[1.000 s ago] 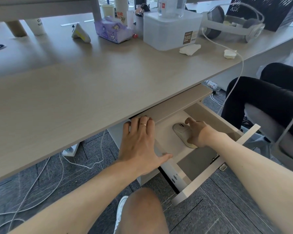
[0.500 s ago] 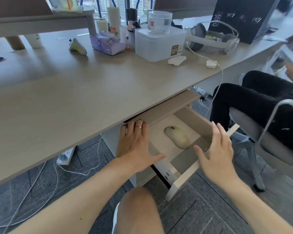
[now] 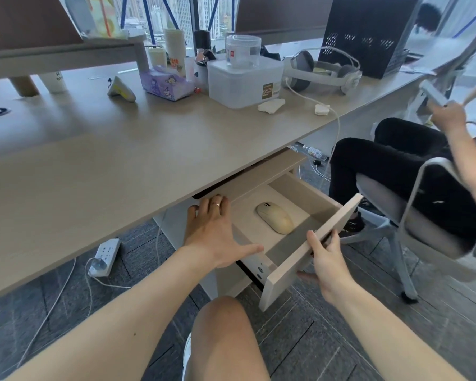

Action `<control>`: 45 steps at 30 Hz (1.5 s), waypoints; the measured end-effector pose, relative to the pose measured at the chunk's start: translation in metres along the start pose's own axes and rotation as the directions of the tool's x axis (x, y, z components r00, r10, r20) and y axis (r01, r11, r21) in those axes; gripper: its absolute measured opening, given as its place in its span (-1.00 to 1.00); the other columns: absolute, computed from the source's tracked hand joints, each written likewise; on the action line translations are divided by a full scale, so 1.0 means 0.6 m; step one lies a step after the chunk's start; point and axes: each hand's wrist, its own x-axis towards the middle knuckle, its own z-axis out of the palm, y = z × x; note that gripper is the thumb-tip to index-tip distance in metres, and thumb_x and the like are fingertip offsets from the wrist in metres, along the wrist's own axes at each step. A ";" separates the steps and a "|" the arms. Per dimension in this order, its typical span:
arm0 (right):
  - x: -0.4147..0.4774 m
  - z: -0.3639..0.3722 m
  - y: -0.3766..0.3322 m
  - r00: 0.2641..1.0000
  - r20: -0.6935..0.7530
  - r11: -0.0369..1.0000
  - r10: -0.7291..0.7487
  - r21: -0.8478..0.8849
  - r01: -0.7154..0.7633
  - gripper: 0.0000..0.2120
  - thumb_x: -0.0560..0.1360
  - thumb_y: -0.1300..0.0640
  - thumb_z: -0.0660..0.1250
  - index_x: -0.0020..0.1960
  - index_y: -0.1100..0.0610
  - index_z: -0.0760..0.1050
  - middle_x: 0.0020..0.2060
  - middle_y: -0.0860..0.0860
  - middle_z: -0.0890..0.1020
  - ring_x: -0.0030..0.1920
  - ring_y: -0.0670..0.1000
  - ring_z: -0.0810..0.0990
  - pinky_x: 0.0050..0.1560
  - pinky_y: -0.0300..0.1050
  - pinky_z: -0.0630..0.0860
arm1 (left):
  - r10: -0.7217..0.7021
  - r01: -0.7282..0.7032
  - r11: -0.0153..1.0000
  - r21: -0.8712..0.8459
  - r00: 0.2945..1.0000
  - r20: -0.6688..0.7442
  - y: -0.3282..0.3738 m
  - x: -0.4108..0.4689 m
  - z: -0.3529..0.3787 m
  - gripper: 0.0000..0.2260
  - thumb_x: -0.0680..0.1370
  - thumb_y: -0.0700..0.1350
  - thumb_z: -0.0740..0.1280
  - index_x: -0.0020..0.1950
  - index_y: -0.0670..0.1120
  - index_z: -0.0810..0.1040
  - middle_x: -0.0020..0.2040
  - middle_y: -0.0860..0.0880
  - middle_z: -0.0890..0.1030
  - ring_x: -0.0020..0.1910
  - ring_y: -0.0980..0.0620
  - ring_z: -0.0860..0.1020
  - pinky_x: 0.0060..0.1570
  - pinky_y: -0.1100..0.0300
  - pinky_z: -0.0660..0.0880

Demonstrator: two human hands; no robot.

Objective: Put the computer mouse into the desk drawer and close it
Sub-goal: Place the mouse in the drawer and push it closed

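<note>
A cream computer mouse [image 3: 276, 221] lies on the floor of the open desk drawer [image 3: 311, 244], which sticks out from under the desk [image 3: 121, 160]. My right hand [image 3: 326, 259] grips the drawer's front panel, thumb under it and fingers over its top edge. My left hand [image 3: 213, 233] rests flat, fingers spread, on the drawer's left side just under the desk edge; a ring shows on one finger. Neither hand touches the mouse.
Another person sits on a grey office chair [image 3: 412, 215] close to the drawer's right. My bare knee [image 3: 223, 320] is below the drawer. A power strip [image 3: 105, 255] and cables lie on the floor. On the desk stand a plastic box [image 3: 245, 81], tissue pack [image 3: 165, 83] and headset [image 3: 322, 71].
My right hand let go of the mouse, drew back out of the drawer and took hold of the front panel. The mouse stays inside. My left hand has hardly moved.
</note>
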 end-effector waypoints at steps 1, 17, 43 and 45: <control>0.003 0.002 0.001 1.000 0.002 1.000 -0.003 0.004 0.003 -0.46 0.62 -0.02 0.26 0.52 -0.25 0.14 0.15 -0.17 0.53 0.09 -0.09 0.53 -0.04 0.31 0.64 | -0.007 0.007 1.000 -0.029 1.000 0.009 0.002 -0.002 -0.003 0.23 0.19 0.69 0.07 0.61 -0.12 0.04 0.62 -0.11 0.13 0.56 -0.12 0.05 0.47 -0.13 0.11; 0.086 0.132 -0.021 0.998 0.026 0.998 0.053 0.018 -0.053 -0.30 0.54 -0.19 0.29 0.57 -0.29 0.02 0.49 -0.09 0.29 0.34 0.08 0.39 0.09 0.42 0.56 | 0.076 -0.086 0.991 -0.098 0.991 -0.107 -0.016 -0.001 -0.002 -0.03 0.32 0.58 0.17 0.48 -0.09 0.27 0.51 -0.08 0.31 0.44 -0.11 0.23 0.40 -0.05 0.25; 0.132 0.237 -0.059 0.993 0.095 0.985 0.073 0.147 -0.087 -0.33 0.62 0.32 0.09 0.60 -0.18 0.03 0.52 -0.06 0.28 0.22 0.03 0.30 0.11 0.41 0.54 | 0.084 -0.131 0.984 -0.119 0.938 -0.337 -0.044 0.026 0.036 -0.59 0.40 -0.29 0.13 0.18 -0.09 0.56 0.18 -0.08 0.61 0.11 -0.16 0.52 -0.02 -0.05 0.47; 0.130 0.238 -0.061 0.993 0.094 0.986 0.072 0.143 -0.085 -0.33 0.63 0.32 0.08 0.61 -0.17 0.01 0.48 -0.06 0.29 0.22 0.02 0.29 0.11 0.41 0.54 | 0.085 -0.128 0.986 -0.108 0.939 -0.332 -0.043 0.027 0.036 -0.59 0.38 -0.30 0.16 0.18 -0.09 0.55 0.18 -0.07 0.61 0.11 -0.16 0.52 -0.02 -0.05 0.47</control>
